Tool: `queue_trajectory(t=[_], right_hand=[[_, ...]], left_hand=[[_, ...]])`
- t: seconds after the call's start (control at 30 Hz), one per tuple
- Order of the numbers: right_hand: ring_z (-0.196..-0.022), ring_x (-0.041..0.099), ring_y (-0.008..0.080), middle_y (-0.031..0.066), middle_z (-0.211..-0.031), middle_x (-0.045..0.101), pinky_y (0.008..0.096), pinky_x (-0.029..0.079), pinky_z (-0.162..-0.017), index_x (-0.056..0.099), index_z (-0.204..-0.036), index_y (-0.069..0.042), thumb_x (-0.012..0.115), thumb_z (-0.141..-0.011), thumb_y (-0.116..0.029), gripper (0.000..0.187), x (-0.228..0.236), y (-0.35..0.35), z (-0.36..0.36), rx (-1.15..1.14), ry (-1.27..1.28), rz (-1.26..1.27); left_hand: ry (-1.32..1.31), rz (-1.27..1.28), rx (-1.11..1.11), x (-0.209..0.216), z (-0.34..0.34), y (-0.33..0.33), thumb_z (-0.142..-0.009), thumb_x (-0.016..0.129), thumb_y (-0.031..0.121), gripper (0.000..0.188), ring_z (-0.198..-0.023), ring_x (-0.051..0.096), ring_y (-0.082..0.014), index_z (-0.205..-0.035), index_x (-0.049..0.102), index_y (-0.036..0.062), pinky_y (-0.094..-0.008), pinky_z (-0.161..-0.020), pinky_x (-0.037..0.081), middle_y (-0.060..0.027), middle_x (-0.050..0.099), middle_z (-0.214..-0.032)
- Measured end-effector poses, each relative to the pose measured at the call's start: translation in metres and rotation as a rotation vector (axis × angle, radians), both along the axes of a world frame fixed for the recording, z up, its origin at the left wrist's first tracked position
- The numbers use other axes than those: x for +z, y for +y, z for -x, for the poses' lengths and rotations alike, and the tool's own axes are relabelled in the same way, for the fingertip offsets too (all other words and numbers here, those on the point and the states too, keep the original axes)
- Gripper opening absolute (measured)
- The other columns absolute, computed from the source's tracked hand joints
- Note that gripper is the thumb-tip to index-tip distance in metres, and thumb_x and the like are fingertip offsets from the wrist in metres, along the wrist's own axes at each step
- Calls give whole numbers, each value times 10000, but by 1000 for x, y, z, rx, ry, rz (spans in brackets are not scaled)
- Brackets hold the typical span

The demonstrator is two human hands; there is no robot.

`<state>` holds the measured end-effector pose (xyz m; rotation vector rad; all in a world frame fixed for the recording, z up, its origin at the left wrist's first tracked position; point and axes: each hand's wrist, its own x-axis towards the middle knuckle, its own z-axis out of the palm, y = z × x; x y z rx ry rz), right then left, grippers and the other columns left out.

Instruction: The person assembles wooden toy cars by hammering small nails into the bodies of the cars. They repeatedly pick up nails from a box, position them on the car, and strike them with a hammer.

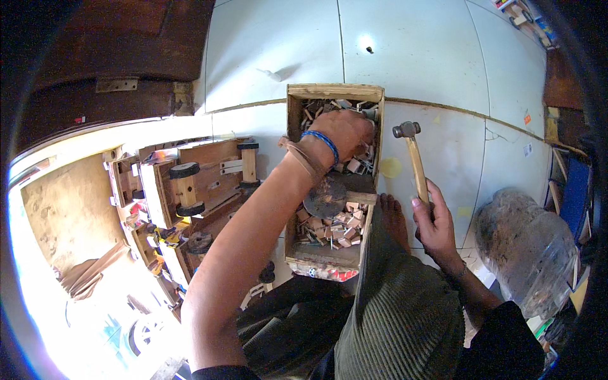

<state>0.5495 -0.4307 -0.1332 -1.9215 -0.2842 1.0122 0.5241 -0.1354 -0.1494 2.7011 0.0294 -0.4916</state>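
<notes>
At far left, a wheeled wooden body stands beside the left forearm; a careless elbow could knock it. A dark round disc lies by the divider of the two-compartment wooden box; a bump might tip it onto the small wood offcuts. The blue bracelet could snag on the box's edge. The left hand reaches into the far compartment, fingers hidden, so I cannot tell whether they pinch anything; sharp scraps there could prick them. Right of the box is a bare foot. The ball-peen hammer is raised head-up just beside it, handle clamped in the right hand; a loosened grip could drop it on the toes.
</notes>
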Motion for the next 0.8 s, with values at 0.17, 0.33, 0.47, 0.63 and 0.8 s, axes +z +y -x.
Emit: queue_trajectory(t=[0.17, 0.33, 0.47, 0.63, 0.8], right_hand=[[-886, 594, 144, 101, -1016, 649, 319, 486, -809, 458, -1468, -29, 593, -1051, -217, 477, -2, 0, -3, -6, -32, -32], [-558, 406, 31, -52, -718, 463, 223, 352, -456, 406, -1524, -84, 566, -1066, -216, 503, 7, 14, -3, -17, 9, -63], [-560, 402, 30, -52, -724, 454, 223, 357, -456, 395, -1530, -86, 558, -1071, -225, 507, 13, 28, -5, 28, -43, -137], [-569, 403, 28, -53, -727, 450, 217, 361, -461, 381, -1537, -86, 553, -1072, -217, 512, 21, 37, -1, 53, -77, -172], [-759, 543, 92, 38, -890, 614, 268, 473, -696, 470, -1446, -16, 565, -1064, -189, 429, 31, 34, 8, 53, -139, -197]], left_hand=[[43, 351, 128, 35, 10, 29, -869, 772, 317, 265, -836, 736, -275, -1048, 738, 125, -411, -764, 582, -128, 753, -884], [175, 643, 375, 91, 52, 43, -984, 709, 280, 212, -754, 692, -102, -1076, 730, 90, -270, -667, 552, -53, 755, -861], [140, 806, 589, 133, 89, 43, -1022, 662, 249, 216, -791, 691, -90, -1123, 708, 63, -239, -655, 532, -13, 755, -916], [86, 772, 755, 144, 113, 33, -1038, 641, 246, 213, -814, 702, -75, -1137, 680, 61, -227, -634, 525, -15, 755, -933], [-38, 1012, 688, 123, 119, 25, -1010, 664, 127, 142, -904, 707, -102, -1125, 688, 47, -250, -743, 563, -36, 749, -1037]])
